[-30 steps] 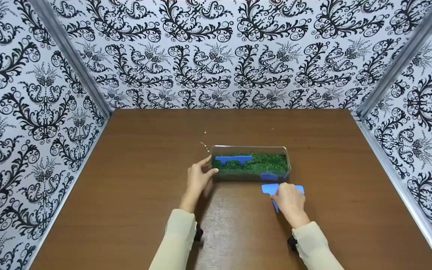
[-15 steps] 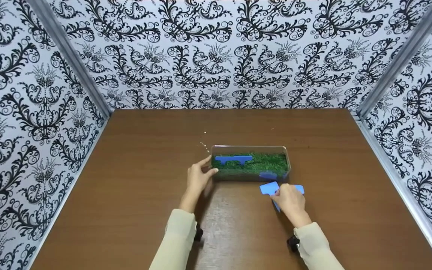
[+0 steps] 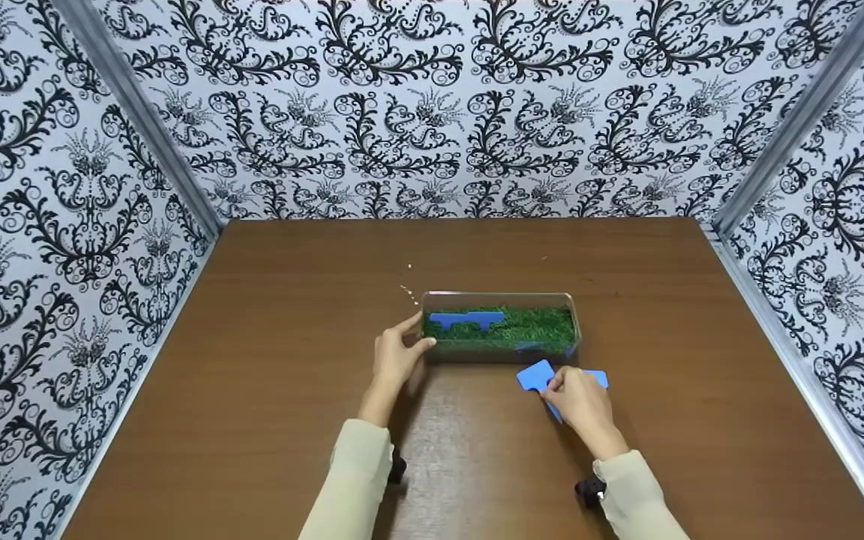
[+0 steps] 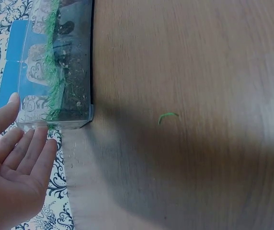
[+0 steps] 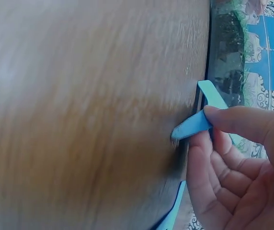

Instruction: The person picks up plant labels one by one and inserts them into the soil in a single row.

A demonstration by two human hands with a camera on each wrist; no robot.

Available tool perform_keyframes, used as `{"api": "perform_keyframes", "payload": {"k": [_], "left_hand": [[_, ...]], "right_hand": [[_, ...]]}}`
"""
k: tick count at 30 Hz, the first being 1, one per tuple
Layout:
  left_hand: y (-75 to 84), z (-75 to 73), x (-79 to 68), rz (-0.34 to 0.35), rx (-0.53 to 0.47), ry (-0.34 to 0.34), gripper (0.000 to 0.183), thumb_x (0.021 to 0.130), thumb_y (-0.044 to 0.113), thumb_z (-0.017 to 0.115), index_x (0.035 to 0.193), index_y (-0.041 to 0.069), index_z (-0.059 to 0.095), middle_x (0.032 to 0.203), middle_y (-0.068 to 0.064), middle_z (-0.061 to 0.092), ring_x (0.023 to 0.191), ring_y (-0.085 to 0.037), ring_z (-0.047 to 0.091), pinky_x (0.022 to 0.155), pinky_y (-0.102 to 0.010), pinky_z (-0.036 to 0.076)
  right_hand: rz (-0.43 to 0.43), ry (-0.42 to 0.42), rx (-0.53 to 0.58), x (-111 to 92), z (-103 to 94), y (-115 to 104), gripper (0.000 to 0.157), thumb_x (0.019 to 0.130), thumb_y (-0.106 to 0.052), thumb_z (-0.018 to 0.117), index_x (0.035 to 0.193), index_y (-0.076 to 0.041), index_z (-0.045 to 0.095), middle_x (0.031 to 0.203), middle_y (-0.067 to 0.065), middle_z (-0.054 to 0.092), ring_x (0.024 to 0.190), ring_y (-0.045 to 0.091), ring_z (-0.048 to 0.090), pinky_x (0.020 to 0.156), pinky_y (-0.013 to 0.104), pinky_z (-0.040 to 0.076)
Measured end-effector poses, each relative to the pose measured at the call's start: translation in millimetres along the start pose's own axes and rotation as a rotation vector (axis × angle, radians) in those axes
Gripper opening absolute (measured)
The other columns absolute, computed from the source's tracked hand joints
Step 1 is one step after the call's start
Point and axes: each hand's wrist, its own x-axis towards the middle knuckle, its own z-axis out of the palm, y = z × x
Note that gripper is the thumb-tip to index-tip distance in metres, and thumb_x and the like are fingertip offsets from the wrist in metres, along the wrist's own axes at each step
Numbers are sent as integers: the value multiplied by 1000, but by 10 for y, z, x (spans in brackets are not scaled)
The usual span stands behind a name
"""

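Two blue tags [image 3: 468, 318] stand side by side in the green grass [image 3: 541, 324] of a clear plastic box [image 3: 477, 351], towards its left end and far side. The box rests on a brown wooden table [image 3: 289, 300], and dark soil [image 4: 72, 72] shows through its wall beneath the grass. At the left end, the left hand [image 3: 394, 355] touches the box, its fingers fairly straight and close together, its thumb held apart from them near the front corner. The right hand [image 3: 580, 397] is just in front of the box's right half and pinches a third tag [image 3: 535, 375] by its stem between thumb and fingers; whether the narrow tip touches the table I cannot tell. Partly hidden by that hand, another blue piece [image 3: 598, 377] is on the table. White specks [image 3: 409, 294] dot the wood beyond the box's left end, and one curved green blade [image 4: 168, 116] lies nearer the person. Both arms wear pale sleeves [image 3: 353, 469], and patterned wallpaper [image 3: 432, 112] covers the walls.
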Motion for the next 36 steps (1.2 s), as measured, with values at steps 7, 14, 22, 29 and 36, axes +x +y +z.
{"api": "perform_keyframes", "payload": {"k": [7, 14, 22, 29, 36], "left_hand": [[0, 5, -1, 8, -20, 2, 51, 83, 15, 80, 131, 7, 66, 114, -19, 73, 104, -36, 72, 93, -48, 56], [-4, 10, 6, -3, -24, 6, 51, 82, 15, 81, 130, 8, 66, 114, -18, 74, 106, -35, 71, 97, -48, 54], [-4, 16, 22, -20, -19, 9, 51, 82, 15, 81, 130, 10, 67, 114, -17, 74, 109, -34, 70, 100, -48, 52], [8, -1, 5, -13, -27, -11, 51, 83, 15, 80, 132, 8, 65, 115, -19, 73, 108, -36, 70, 97, -49, 54], [2, -13, -1, 16, -54, -14, 51, 83, 13, 80, 131, 5, 65, 112, -23, 73, 104, -38, 71, 96, -51, 54]], "right_hand": [[3, -3, 71, -11, 7, 26, 15, 83, -16, 80, 85, -9, 67, 76, 1, 72, 68, 16, 64, 63, 36, 51], [-8, -24, 155, -33, 9, 50, 12, 83, -12, 79, 91, -7, 70, 78, 1, 75, 70, 14, 66, 66, 37, 53], [9, -61, 231, -11, -6, 66, 8, 86, -11, 76, 89, -8, 69, 81, 3, 75, 73, 14, 66, 65, 31, 50], [-13, -50, 294, 1, -42, 48, 6, 87, -7, 74, 88, -5, 69, 79, 5, 74, 71, 12, 64, 65, 29, 49], [-25, -30, 355, 35, -77, 20, 5, 86, -2, 73, 88, -2, 68, 78, 7, 73, 68, 8, 60, 61, 20, 46]]}}
